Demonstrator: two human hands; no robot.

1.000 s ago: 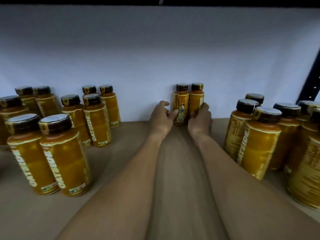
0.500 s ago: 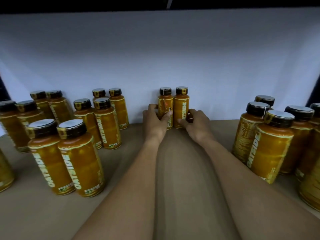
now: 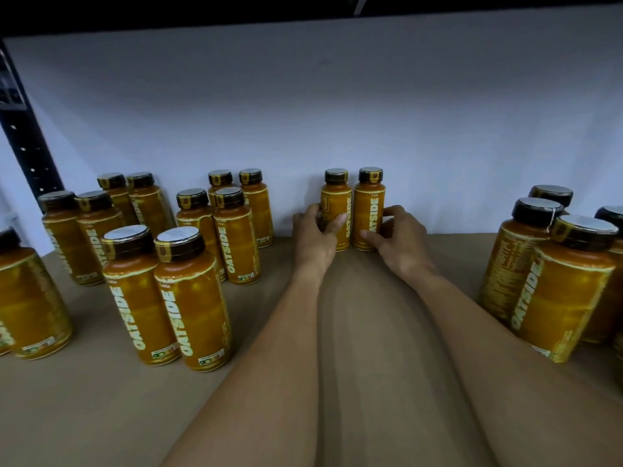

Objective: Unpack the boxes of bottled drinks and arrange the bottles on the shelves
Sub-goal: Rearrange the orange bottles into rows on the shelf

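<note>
Two orange bottles with dark caps stand upright side by side at the back of the brown shelf point(image 3: 364, 332), against the white wall. My left hand point(image 3: 312, 235) wraps the lower part of the left bottle point(image 3: 335, 200). My right hand point(image 3: 396, 237) grips the base of the right bottle point(image 3: 370, 203), whose label faces me. Both arms reach straight in along the middle of the shelf.
Several identical bottles stand in pairs on the left point(image 3: 188, 291), and more are grouped at the right point(image 3: 566, 288). A black perforated upright point(image 3: 27, 143) rises at the far left. A dark shelf underside point(image 3: 236, 11) spans the top.
The view has shifted so the left rack upright shows. The pair of bottles has been turned so their labels face me, and my right hand has slid to the right bottle's side.
</note>
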